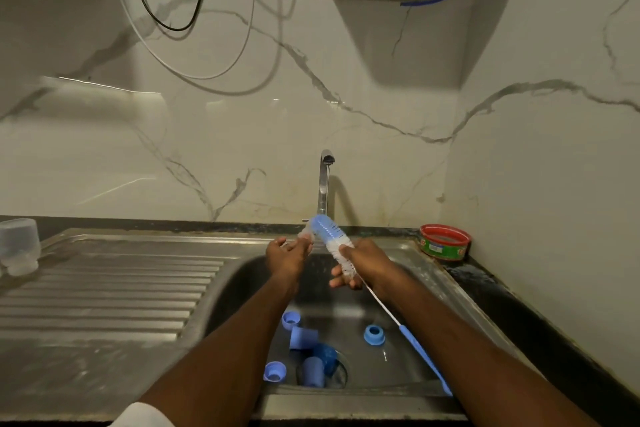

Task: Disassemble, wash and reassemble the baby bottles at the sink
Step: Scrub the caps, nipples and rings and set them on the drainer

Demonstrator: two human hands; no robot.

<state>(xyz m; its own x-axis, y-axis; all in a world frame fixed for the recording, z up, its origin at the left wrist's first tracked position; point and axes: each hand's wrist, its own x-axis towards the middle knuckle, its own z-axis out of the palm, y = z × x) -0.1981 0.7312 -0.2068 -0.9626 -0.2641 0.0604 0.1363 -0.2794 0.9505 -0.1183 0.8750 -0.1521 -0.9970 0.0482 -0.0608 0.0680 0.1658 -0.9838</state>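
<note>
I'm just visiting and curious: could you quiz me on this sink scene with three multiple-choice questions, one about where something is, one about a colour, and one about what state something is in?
1. Where does the red-rimmed tub stand?
A. on the counter right of the sink
B. in the basin
C. on the draining board

2. What colour are the loose bottle parts lying in the basin?
A. red
B. blue
C. green

3. What is the right hand doing?
A. hanging idle
B. turning the tap
C. gripping the bottle brush

Answers:
1. A, the tub sits by the wall, beyond the sink's right edge.
2. B, the rings and caps near the drain are all blue.
3. C, its fingers curl round the bristled end, near the left hand.
</note>
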